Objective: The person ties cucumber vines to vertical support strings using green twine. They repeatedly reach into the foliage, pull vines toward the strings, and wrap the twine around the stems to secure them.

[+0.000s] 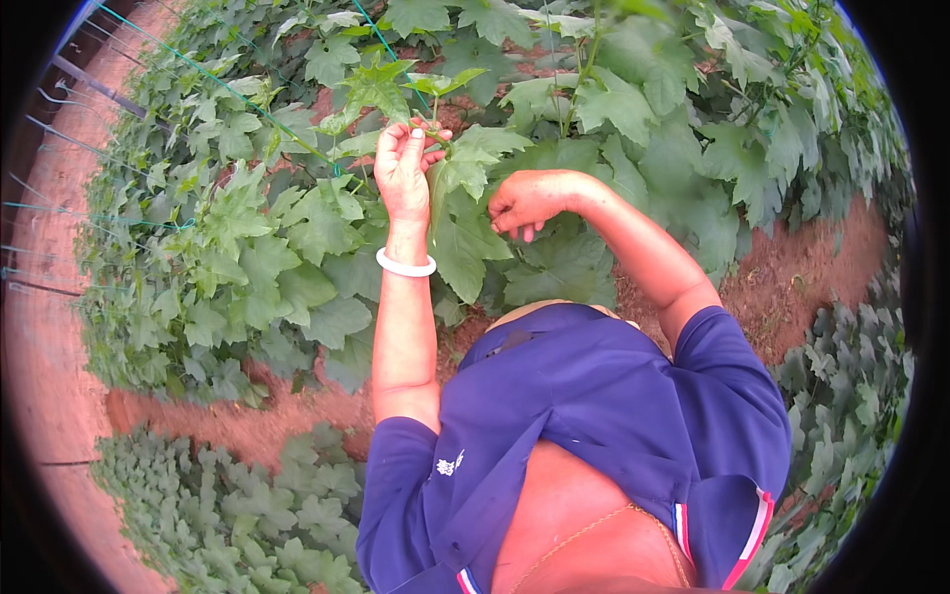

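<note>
My left hand [405,156], with a white bangle [405,263] at its wrist, pinches the stem of a climbing vine [438,134] near its growing tip, between thumb and fingers. Lobed green leaves [467,160] hang from that stem just right of the fingers. To the right and a little lower, my right hand [519,206] is bent at the wrist, with curled fingers in front of a broad leaf [467,237]; whether it holds something small cannot be told. A green twine [223,87] slants down from the upper left to a knot [338,170] beside the left wrist.
Dense lobed foliage [245,245] surrounds both hands. More strings [382,37] run through the plants. A reddish soil path [297,408] passes beside my body, with another leafy row [252,512] at the lower left. Bare ground [44,334] and a pole [100,89] lie far left.
</note>
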Tool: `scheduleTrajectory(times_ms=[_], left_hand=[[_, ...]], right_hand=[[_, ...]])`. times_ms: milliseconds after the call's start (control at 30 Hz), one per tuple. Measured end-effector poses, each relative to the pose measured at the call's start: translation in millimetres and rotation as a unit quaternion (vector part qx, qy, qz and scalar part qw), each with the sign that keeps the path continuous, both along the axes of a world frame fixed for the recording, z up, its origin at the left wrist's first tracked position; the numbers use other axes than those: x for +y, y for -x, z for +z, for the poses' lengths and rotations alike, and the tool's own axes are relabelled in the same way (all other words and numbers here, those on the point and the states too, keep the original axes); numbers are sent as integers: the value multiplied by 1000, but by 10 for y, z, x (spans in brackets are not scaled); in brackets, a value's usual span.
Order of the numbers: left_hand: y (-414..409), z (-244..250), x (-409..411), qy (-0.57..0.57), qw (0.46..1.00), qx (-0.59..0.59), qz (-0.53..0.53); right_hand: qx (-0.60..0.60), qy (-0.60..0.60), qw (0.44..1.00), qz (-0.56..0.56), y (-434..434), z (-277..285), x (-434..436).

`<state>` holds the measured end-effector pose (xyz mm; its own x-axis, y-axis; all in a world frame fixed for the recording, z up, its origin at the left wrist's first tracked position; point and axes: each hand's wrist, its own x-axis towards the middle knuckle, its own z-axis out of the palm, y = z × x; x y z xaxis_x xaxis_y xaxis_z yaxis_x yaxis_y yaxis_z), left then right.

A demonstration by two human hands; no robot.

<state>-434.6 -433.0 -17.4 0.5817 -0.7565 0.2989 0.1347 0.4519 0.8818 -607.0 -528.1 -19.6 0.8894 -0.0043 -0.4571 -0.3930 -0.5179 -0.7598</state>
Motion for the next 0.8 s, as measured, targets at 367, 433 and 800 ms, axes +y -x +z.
scheduleTrajectory(times_ms=[367,433,800], left_hand=[[131,19,281,14,999,9,-47],[166,11,311,11,999,-18,-33],[218,70,440,97,995,-30,25]], right_hand=[[-374,119,908,-146,-629,931,-436],[-370,95,914,-135,-746,866,-531],[-585,36,707,-396,-815,1501,-797]])
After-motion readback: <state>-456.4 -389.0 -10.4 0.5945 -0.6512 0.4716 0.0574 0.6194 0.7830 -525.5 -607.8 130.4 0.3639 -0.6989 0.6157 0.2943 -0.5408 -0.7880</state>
